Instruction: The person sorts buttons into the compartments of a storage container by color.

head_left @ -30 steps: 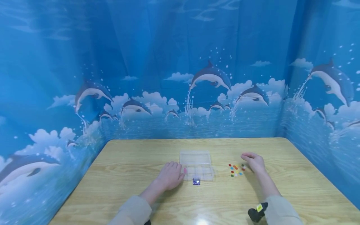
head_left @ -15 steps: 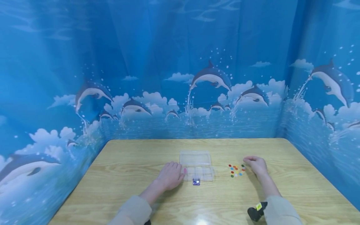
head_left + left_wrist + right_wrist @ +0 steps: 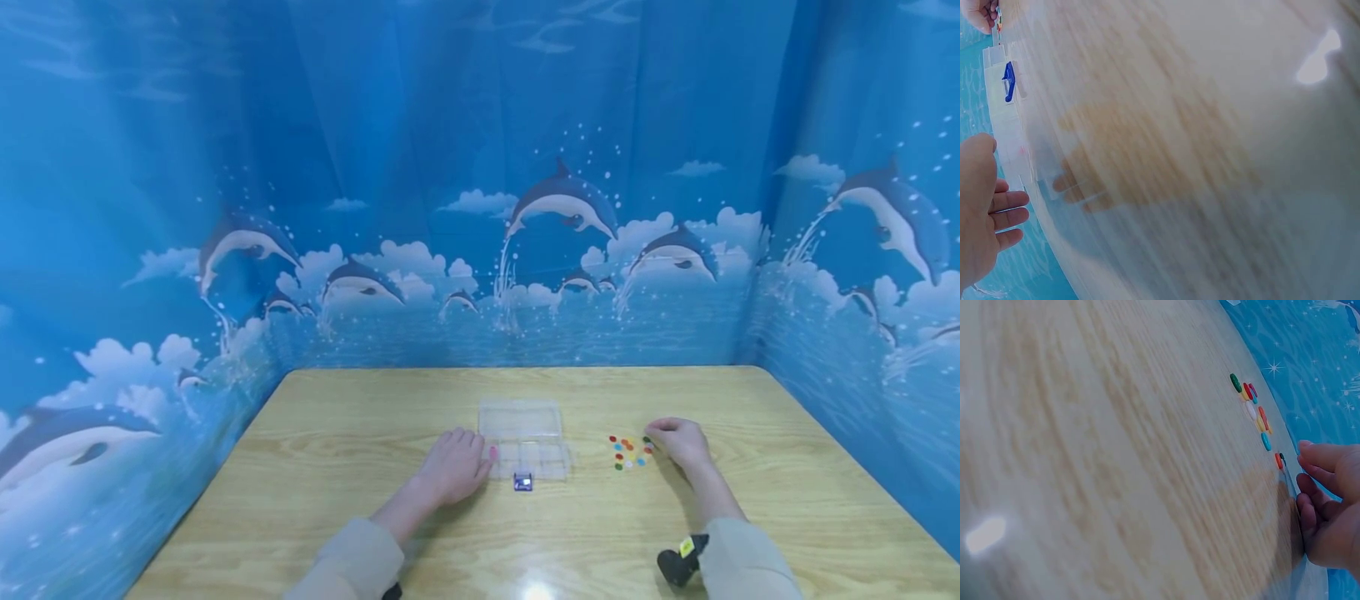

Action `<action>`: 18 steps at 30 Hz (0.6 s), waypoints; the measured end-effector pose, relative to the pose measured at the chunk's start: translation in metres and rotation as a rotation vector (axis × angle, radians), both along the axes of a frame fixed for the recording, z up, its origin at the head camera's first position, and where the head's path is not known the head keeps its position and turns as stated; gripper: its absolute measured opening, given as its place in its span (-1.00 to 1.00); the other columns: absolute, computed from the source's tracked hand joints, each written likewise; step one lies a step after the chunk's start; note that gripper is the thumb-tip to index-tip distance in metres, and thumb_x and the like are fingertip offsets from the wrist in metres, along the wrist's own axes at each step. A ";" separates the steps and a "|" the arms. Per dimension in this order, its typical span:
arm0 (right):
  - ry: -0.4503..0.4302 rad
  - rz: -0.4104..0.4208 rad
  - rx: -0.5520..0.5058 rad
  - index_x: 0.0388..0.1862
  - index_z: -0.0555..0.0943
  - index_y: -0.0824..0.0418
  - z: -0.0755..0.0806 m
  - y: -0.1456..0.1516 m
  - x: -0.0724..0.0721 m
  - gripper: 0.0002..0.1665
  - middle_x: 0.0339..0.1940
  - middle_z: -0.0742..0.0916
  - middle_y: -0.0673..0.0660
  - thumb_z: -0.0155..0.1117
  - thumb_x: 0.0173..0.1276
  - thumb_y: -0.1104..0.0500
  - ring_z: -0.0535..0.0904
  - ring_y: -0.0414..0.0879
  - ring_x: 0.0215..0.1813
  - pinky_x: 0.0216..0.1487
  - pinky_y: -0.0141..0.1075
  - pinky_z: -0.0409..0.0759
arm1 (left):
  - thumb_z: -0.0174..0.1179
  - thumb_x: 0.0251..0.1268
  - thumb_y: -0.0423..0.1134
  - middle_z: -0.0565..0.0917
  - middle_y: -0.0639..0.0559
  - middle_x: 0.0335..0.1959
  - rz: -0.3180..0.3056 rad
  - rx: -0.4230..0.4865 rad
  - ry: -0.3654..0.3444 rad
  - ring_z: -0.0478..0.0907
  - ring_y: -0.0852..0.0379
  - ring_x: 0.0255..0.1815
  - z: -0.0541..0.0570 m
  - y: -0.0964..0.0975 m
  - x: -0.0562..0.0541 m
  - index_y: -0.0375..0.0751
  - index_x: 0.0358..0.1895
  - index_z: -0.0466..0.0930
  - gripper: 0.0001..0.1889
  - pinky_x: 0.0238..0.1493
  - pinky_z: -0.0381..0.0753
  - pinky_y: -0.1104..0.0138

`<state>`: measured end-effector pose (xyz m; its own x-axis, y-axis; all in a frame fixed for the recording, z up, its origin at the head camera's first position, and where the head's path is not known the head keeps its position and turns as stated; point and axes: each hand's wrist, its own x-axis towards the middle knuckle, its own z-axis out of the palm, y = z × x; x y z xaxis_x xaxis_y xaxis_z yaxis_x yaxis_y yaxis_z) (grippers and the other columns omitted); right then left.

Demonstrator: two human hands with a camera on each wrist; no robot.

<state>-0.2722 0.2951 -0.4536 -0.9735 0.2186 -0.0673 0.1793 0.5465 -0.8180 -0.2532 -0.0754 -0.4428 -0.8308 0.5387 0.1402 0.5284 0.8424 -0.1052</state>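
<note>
A clear plastic compartment box point(image 3: 531, 463) lies on the table with its lid point(image 3: 519, 418) folded back. Its blue-purple latch point(image 3: 522, 482) shows at the front, and one pink piece point(image 3: 492, 453) lies in the left compartment. My left hand point(image 3: 453, 468) rests beside the box's left edge, its fingers loosely extended in the left wrist view. To the right lies a scatter of small coloured discs point(image 3: 630, 451). My right hand point(image 3: 681, 442) is at their right side, thumb and forefinger close together beside a dark green disc point(image 3: 647, 439). No disc shows between those fingertips.
The wood-grain table point(image 3: 360, 408) reaches back to a blue dolphin-print curtain point(image 3: 420, 208). A black device with a yellow label point(image 3: 681, 560) sits at the right wrist. Light glares off the table's front point(image 3: 537, 590).
My right hand has come down slightly toward the table, and its fingertips have closed in on the dark green disc. The left hand and the box stay in place.
</note>
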 end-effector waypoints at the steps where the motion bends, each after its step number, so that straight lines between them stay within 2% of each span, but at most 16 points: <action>1: 0.005 0.007 0.014 -0.01 0.50 0.49 0.000 0.000 0.000 -0.61 0.01 0.54 0.45 0.12 0.33 0.18 0.39 0.31 0.08 0.10 0.12 0.32 | -0.23 0.46 0.00 0.54 -0.12 -0.14 0.000 0.000 0.001 0.46 -0.03 -0.01 0.000 0.000 0.000 -0.28 -0.05 0.45 -0.59 0.15 0.39 0.13; 5: 0.010 0.020 0.054 -0.07 0.53 0.48 0.000 0.000 -0.001 -0.65 -0.06 0.58 0.42 0.14 0.31 0.20 0.43 0.28 0.03 0.05 0.10 0.35 | -0.24 0.47 0.00 0.54 -0.11 -0.15 -0.001 -0.002 0.004 0.47 -0.03 -0.01 0.001 0.000 0.001 -0.28 -0.06 0.45 -0.58 0.14 0.40 0.14; 12: 0.019 0.031 0.087 -0.12 0.53 0.49 -0.004 0.000 -0.002 -0.68 -0.13 0.60 0.41 0.18 0.26 0.24 0.45 0.27 -0.01 0.07 0.13 0.34 | -0.22 0.46 0.00 0.50 -0.05 -0.31 -0.006 0.002 0.011 0.47 0.02 -0.16 0.004 0.001 0.002 -0.24 -0.17 0.45 -0.62 0.02 0.45 0.18; 18: 0.054 0.042 0.125 -0.21 0.55 0.49 -0.007 0.000 -0.002 -0.75 -0.25 0.62 0.34 0.19 0.23 0.28 0.48 0.23 -0.10 -0.02 0.08 0.39 | -0.28 0.48 0.02 0.54 -0.10 -0.17 0.015 0.002 -0.010 0.47 -0.02 -0.03 0.004 0.001 0.003 -0.27 -0.07 0.46 -0.56 0.13 0.40 0.14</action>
<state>-0.2747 0.2947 -0.4608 -0.9834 0.1814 0.0110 0.1117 0.6512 -0.7507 -0.2506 -0.0741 -0.4383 -0.8401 0.5260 0.1325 0.5169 0.8504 -0.0982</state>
